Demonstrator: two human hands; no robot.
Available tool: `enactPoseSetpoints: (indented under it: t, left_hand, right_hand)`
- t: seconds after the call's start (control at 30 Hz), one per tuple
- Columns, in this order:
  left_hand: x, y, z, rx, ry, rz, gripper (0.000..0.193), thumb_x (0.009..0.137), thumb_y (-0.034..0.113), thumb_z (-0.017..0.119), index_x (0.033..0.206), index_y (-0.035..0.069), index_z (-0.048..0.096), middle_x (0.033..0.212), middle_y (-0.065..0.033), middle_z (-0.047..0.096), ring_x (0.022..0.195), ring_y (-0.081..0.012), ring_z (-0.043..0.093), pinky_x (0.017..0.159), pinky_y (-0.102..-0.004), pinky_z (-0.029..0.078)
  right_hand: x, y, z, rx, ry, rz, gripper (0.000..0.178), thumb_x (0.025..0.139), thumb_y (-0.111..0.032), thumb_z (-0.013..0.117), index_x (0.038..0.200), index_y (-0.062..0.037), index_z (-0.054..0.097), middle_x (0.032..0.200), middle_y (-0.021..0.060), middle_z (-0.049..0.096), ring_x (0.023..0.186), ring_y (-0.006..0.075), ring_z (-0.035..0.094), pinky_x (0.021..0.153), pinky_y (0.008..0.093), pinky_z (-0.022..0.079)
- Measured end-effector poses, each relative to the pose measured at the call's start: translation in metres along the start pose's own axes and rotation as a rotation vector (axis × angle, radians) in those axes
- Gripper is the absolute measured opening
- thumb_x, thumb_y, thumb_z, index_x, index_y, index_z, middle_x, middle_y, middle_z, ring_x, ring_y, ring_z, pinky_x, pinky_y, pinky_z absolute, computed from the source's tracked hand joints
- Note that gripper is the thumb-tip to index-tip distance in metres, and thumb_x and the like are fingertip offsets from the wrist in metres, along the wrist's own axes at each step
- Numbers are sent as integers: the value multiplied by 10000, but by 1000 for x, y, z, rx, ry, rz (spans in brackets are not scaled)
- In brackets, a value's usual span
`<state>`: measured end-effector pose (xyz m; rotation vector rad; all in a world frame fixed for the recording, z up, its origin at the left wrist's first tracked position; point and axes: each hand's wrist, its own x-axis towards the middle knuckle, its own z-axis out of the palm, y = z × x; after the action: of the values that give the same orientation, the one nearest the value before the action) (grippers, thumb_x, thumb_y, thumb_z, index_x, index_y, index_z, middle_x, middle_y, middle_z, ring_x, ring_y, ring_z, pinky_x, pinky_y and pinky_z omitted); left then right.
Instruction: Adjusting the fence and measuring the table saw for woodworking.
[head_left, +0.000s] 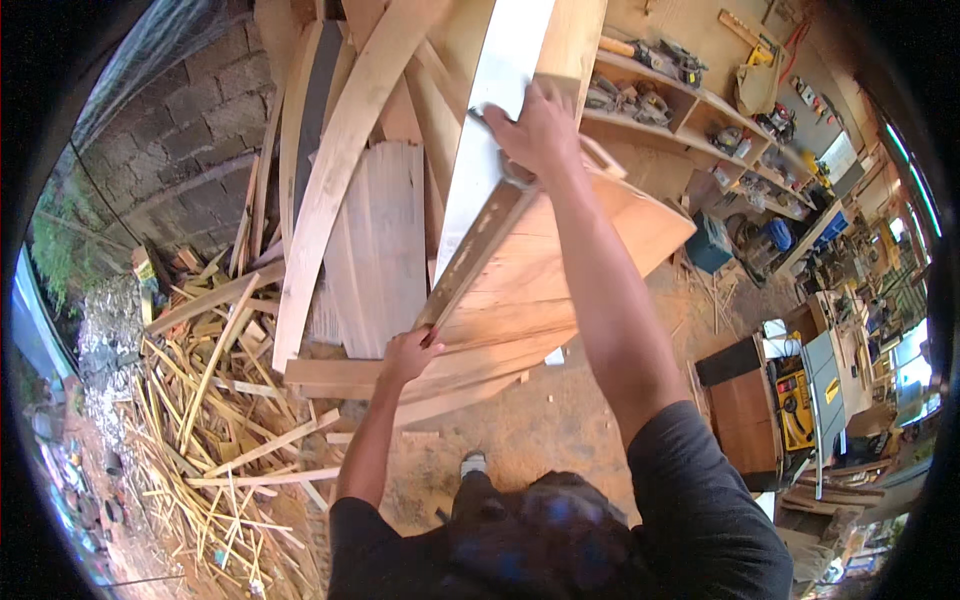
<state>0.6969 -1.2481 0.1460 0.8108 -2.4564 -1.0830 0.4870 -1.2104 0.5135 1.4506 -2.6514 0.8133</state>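
Note:
A wide light-brown wooden panel (530, 275) stands tilted in front of me, its narrow edge facing up and left. My left hand (408, 356) is closed round the near end of that edge. Farther up, my right hand (540, 130) is bent over the panel's far end and smeared by motion. A small dark part shows by its thumb and a greyish shape below it; I cannot make out what it holds. Just behind both hands runs a long white board (505, 60).
Tall planks (345, 170) lean against a block wall (200, 110) at the left. Thin offcuts (215, 400) lie heaped below them. Shelves (690, 130) with power tools stand far right. A bench (740, 410) holding a yellow tool (795, 410) is at the right.

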Motion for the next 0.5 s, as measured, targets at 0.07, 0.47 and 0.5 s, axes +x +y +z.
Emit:
enactPoseSetpoints:
  t: [0.07,0.47,0.5]
  left_hand:
    - [18,-13,-1,172,-47,-22,354,845,373,772,1009,79,663,843,-153,699,806,-376,682,708,-464,527]
    - [105,-86,-12,257,274,-248,552,925,488,662,1254,44,661,1143,-236,711,1094,-429,660,949,-487,514]
    - [110,-125,-28,284,224,-299,586,935,527,644,1274,50,662,1243,-228,687,1179,-417,633,1015,-472,491]
  right_hand:
    - [29,18,12,291,-179,-138,698,896,-683,562,1141,-52,731,1202,138,720,1147,304,672,920,425,555]
    - [-188,165,180,209,-471,-255,540,908,-509,645,1307,-146,679,1155,205,706,1086,412,664,939,507,529]
    - [-239,196,197,205,-547,-146,524,917,-477,645,1314,-136,670,1180,222,692,1096,417,658,935,510,526]
